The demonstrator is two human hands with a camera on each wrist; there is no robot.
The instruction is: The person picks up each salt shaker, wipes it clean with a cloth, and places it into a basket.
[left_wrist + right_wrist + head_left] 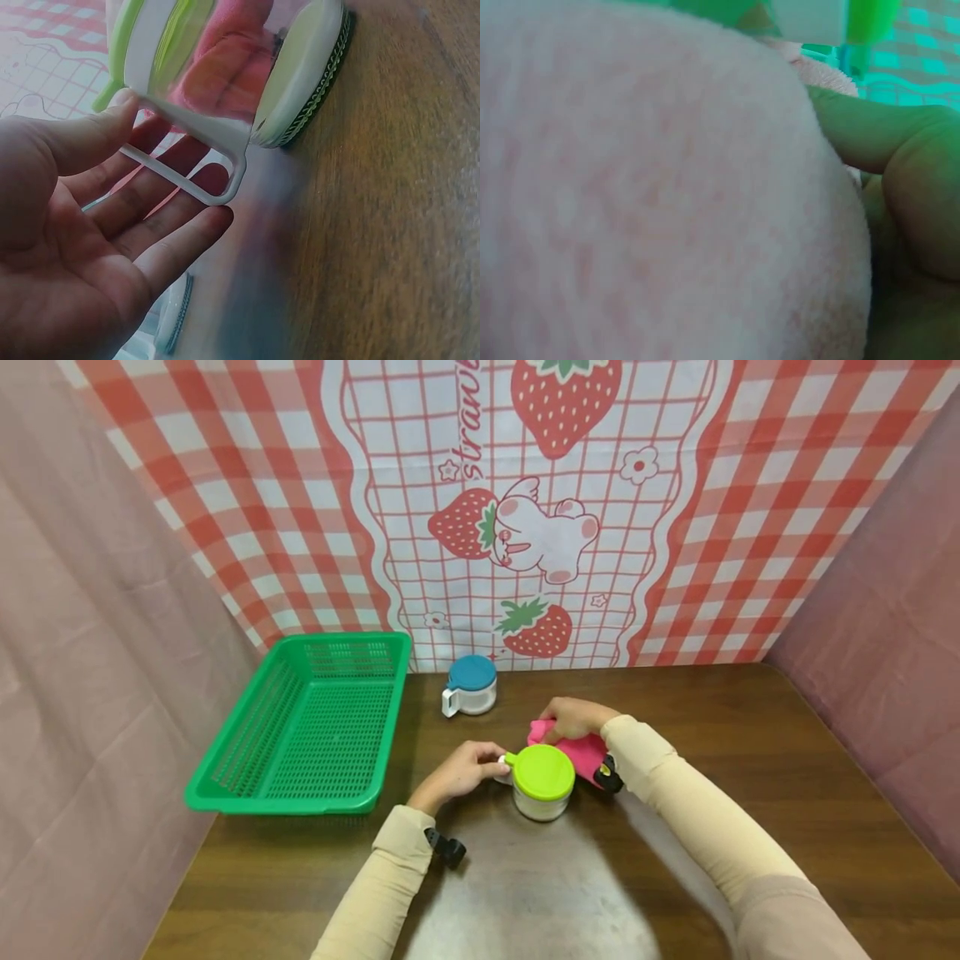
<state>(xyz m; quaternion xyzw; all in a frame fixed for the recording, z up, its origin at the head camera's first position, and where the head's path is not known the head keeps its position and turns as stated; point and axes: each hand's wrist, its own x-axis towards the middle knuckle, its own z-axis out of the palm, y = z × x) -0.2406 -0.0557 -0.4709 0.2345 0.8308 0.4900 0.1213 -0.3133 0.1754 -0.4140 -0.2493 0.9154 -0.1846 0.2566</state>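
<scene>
A clear seasoning jar with a lime-green lid (pixel 543 772) stands upright on the table, its white handle (pixel 214 139) pointing left. My left hand (pixel 467 770) holds that handle, thumb on its near side and fingers behind it. Bunched up against the jar's far right side is a pink cloth (pixel 583 755), which my right hand (pixel 576 718) grips from above. In the right wrist view the cloth (pixel 667 187) fills most of the picture and looks pale, with the thumb (pixel 877 127) beside it. Some of the right hand's fingers are hidden.
A green plastic basket (pixel 386 727) stands at the left of the brown wooden table (pixel 750 760). Near the back curtain is a second jar with a blue lid (pixel 472 673) and white handle. Pink curtains (pixel 885 560) flank the table; a checked strawberry curtain (pixel 480 568) hangs behind.
</scene>
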